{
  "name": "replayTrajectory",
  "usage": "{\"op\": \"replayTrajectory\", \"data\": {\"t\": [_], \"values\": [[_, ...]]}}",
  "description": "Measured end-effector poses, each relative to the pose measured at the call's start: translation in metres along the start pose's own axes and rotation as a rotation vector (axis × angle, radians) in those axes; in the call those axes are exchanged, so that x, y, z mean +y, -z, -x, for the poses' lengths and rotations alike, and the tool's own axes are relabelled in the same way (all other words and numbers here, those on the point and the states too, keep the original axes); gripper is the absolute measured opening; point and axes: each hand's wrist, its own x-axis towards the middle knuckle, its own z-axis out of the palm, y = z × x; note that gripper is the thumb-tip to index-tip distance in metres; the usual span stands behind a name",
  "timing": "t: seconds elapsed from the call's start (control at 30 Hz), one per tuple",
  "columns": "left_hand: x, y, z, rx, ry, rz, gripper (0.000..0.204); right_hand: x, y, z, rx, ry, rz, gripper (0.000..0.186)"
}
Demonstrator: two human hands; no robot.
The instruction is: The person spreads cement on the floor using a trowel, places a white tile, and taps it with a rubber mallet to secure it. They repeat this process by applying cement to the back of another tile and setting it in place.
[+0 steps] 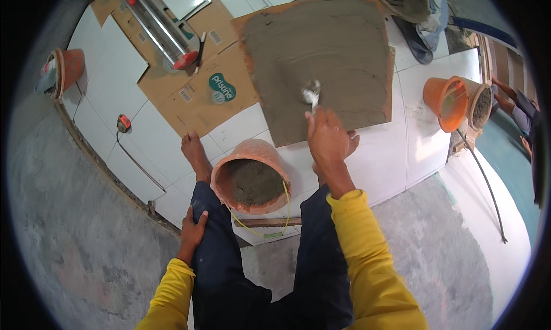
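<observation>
- Head view: right grip (332, 139) is closed around the handle of a small trowel (312, 92). Left grip (194, 231) holds no tool; it lies against the left trouser leg (209, 238), probably as a brace for the stoop.
- Trowel is held from the handle end, blade pointing away from the body. Likely reason: reach across the mortar (321, 37) with fingers clear of it.
- Mortar covers most of a square slab (244, 49); brown shows at the edges. Slab lies on white tiles (376, 160) just beyond the feet, presumably for arm's-length access.
- Bucket (255, 149) stands between the legs, mouth toward the wearer, part full of mortar. Reads as placed for a short scoop. Its yellow handle (274, 235) hangs down on the near side, out of the opening.
- Cardboard (229, 115) lies left of the slab, maybe as padding under the long metal tool (152, 26).
- Relative to right grip: trowel blade directly ahead, on or just over the mortar, contact unclear. Slab spreads ahead and to both sides; bucket is nearer the body, to the left.
</observation>
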Motion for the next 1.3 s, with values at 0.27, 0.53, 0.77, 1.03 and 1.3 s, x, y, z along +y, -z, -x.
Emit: {"op": "replayTrajectory", "data": {"t": [0.27, 0.53, 0.77, 1.03, 1.3], "values": [[0.016, 0.007, 0.006, 0.018, -0.008, -0.04, 0.095, 0.128, -0.004, 0.003, 0.278, -0.677, -0.35, 0.048], [0.028, 0.012, 0.009, -0.014, -0.027, -0.028, 0.095, 0.109, 0.06, -0.027, 0.058, -0.767, -0.793, 0.049], [0.032, 0.011, 0.01, -0.019, -0.023, -0.035, 0.095, 0.13, 0.029, -0.037, 0.121, -0.704, -0.526, 0.047], [0.02, 0.007, 0.003, -0.007, -0.064, -0.047, 0.091, 0.117, 0.004, 0.001, 0.229, -0.694, -0.483, 0.038], [0.018, 0.008, 0.001, -0.027, -0.061, -0.059, 0.092, 0.075, 0.024, -0.03, 0.044, -0.746, -0.447, 0.038]]}}
